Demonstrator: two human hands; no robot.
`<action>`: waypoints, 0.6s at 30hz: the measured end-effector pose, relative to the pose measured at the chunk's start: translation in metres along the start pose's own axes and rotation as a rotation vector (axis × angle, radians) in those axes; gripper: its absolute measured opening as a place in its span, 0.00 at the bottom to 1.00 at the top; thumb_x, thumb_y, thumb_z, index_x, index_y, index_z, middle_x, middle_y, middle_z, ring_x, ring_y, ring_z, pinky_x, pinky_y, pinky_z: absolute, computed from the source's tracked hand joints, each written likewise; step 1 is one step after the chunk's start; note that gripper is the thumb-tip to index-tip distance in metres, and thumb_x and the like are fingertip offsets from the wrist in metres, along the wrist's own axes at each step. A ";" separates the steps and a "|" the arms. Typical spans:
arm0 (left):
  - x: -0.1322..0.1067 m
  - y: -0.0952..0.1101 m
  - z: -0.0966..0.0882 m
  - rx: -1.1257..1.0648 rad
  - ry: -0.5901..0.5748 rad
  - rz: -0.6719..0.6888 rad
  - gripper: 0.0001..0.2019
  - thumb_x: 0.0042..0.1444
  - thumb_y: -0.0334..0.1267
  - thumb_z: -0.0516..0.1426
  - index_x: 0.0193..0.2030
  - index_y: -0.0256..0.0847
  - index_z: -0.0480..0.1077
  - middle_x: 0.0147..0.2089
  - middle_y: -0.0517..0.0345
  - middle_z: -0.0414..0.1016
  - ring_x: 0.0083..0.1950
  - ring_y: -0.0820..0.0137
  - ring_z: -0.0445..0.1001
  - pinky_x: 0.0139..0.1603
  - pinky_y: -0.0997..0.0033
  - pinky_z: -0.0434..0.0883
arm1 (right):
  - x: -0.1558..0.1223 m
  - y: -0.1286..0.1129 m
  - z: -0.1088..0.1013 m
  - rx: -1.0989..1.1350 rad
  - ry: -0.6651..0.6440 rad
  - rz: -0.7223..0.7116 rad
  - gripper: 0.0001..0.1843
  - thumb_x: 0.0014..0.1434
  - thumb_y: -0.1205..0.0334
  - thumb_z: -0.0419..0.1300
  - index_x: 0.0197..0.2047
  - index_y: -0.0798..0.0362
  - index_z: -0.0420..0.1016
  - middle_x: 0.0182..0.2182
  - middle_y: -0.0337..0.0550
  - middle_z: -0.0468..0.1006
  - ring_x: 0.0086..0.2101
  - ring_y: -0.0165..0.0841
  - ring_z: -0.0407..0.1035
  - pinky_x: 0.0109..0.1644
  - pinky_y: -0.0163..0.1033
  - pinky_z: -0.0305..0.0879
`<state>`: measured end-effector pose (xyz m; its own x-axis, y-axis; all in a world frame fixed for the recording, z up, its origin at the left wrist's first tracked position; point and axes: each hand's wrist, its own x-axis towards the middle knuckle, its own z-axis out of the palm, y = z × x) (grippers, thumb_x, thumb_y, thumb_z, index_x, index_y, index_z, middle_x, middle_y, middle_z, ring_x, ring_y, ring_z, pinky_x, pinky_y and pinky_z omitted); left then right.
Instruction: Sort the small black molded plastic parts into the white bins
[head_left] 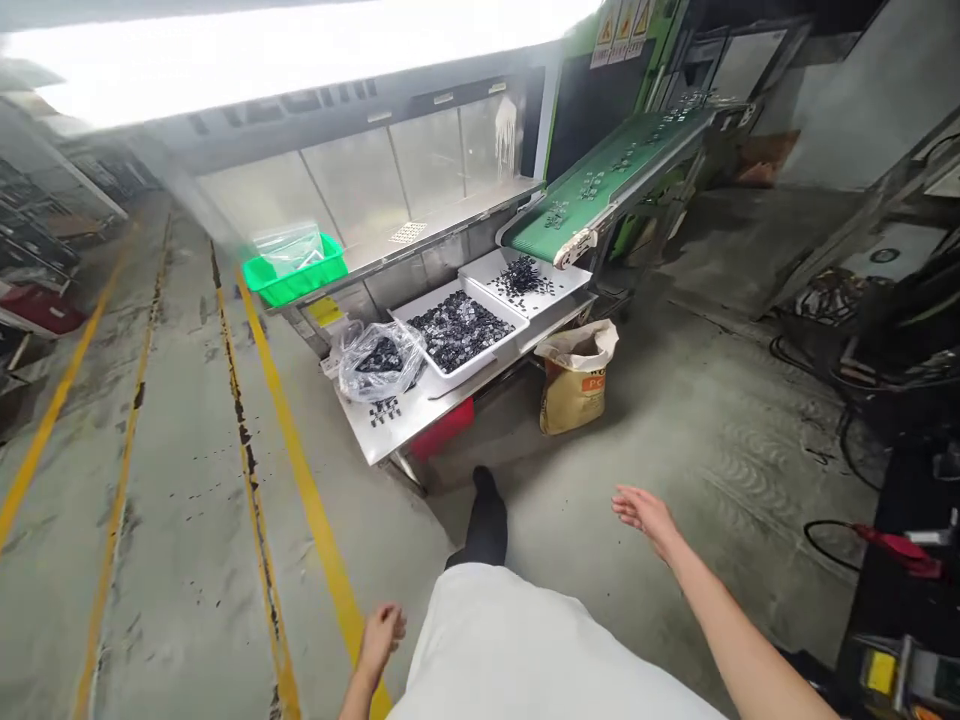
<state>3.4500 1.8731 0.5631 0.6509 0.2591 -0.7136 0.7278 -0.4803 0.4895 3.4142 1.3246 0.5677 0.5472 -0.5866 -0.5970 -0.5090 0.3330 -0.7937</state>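
My left hand [382, 634] hangs low beside my white shirt, its fingers loosely bent and nothing seen in it. My right hand [643, 514] reaches forward over the floor with fingers stretched out, holding nothing. Both hands are apart from the low bench [390, 440] ahead. On that bench stand a white tray [480, 367] heaped with small black parts [459, 330] and a clear plastic bag [381, 362] of dark parts. A second white tray [551, 290] holds a smaller black pile [523, 275] under the conveyor's end.
A green conveyor belt [600, 195] carrying black parts slopes down to the trays. An open paper sack [574, 392] stands on the floor before the bench. A green basket [296, 280] sits on the upper worktop's left end. Cables and machinery [900, 400] line the right side.
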 end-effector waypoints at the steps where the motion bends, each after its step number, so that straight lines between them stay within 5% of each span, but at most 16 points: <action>1: 0.019 0.038 0.003 -0.052 0.013 0.064 0.30 0.30 0.69 0.59 0.30 0.46 0.64 0.34 0.54 0.76 0.42 0.55 0.81 0.25 0.70 0.66 | 0.020 -0.028 0.012 0.064 -0.001 -0.009 0.06 0.59 0.60 0.66 0.39 0.51 0.78 0.36 0.51 0.83 0.34 0.37 0.80 0.34 0.34 0.76; 5: 0.052 0.223 0.024 -0.207 -0.057 0.422 0.37 0.37 0.71 0.61 0.44 0.41 0.74 0.40 0.46 0.80 0.41 0.59 0.81 0.39 0.63 0.75 | 0.076 -0.142 0.060 0.212 -0.113 -0.070 0.11 0.59 0.58 0.70 0.43 0.53 0.80 0.38 0.50 0.83 0.36 0.37 0.80 0.36 0.34 0.77; 9: 0.022 0.404 0.063 -0.065 -0.388 0.772 0.27 0.56 0.61 0.62 0.53 0.42 0.78 0.50 0.47 0.82 0.51 0.59 0.80 0.59 0.58 0.75 | 0.131 -0.257 0.090 0.284 -0.202 -0.222 0.13 0.59 0.59 0.71 0.46 0.54 0.80 0.39 0.50 0.83 0.39 0.38 0.80 0.40 0.37 0.79; 11: 0.012 0.480 0.087 -0.028 -0.485 0.885 0.22 0.62 0.57 0.61 0.54 0.44 0.79 0.53 0.47 0.81 0.53 0.59 0.79 0.60 0.57 0.74 | 0.171 -0.308 0.102 0.317 -0.196 -0.299 0.14 0.58 0.60 0.70 0.46 0.55 0.80 0.38 0.49 0.83 0.39 0.38 0.79 0.41 0.39 0.79; 14: 0.024 0.584 0.123 -0.165 -0.517 0.956 0.23 0.62 0.56 0.62 0.55 0.42 0.77 0.55 0.45 0.80 0.52 0.60 0.79 0.55 0.58 0.77 | 0.250 -0.372 0.132 0.360 -0.164 -0.317 0.13 0.58 0.60 0.68 0.47 0.54 0.79 0.39 0.48 0.82 0.41 0.38 0.78 0.44 0.40 0.78; 18: 0.075 0.714 0.162 -0.337 -0.394 0.902 0.27 0.62 0.56 0.61 0.60 0.40 0.73 0.59 0.42 0.77 0.57 0.57 0.77 0.56 0.57 0.77 | 0.361 -0.430 0.186 0.310 -0.014 -0.204 0.13 0.60 0.59 0.64 0.47 0.54 0.76 0.41 0.47 0.81 0.43 0.37 0.77 0.48 0.40 0.77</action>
<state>3.9831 1.4138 0.7779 0.9110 -0.4011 -0.0962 0.0676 -0.0848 0.9941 3.9540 1.1073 0.6720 0.6265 -0.6548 -0.4227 -0.1645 0.4191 -0.8929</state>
